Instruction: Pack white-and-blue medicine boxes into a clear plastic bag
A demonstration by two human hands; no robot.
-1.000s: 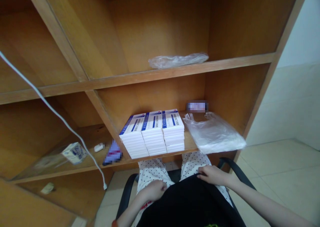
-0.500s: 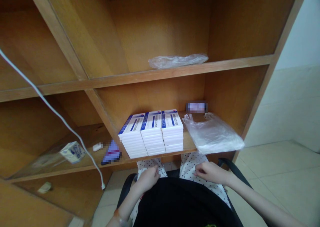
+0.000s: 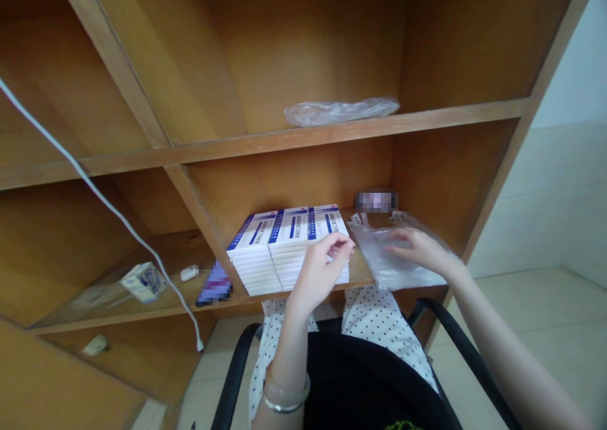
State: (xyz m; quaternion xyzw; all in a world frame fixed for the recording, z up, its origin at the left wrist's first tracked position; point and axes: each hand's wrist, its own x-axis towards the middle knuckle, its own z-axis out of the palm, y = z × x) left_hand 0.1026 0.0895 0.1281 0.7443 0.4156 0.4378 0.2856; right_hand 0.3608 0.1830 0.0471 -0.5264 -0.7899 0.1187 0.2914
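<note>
Fingers (image 3: 337,245) of the left hand (image 3: 318,275) curl loosely with the thumb close by, hovering at the front of the rightmost of three stacks of white-and-blue boxes (image 3: 265,253); they hide part of the stack's top, and I cannot tell whether they are touching or pinching anything. The right hand (image 3: 420,246) sits at 3 o'clock from the left, its fingers slightly spread and lying over a clear plastic bag (image 3: 393,265), with no clear sign of a grip on the film. The boxes and bag lie side by side on a wooden shelf (image 3: 303,294), the bag's crumpled corner just beside the stacks. A pixelated object (image 3: 376,200) stands at 1 o'clock from the stacks, against the back panel. Another plastic bag (image 3: 341,111) lies on the shelf above, at 12 o'clock. At 9 o'clock, on a lower shelf, sit a small carton (image 3: 143,282) and a pixelated blue item (image 3: 214,284). A white cable (image 3: 118,221) hangs across the left side.
</note>
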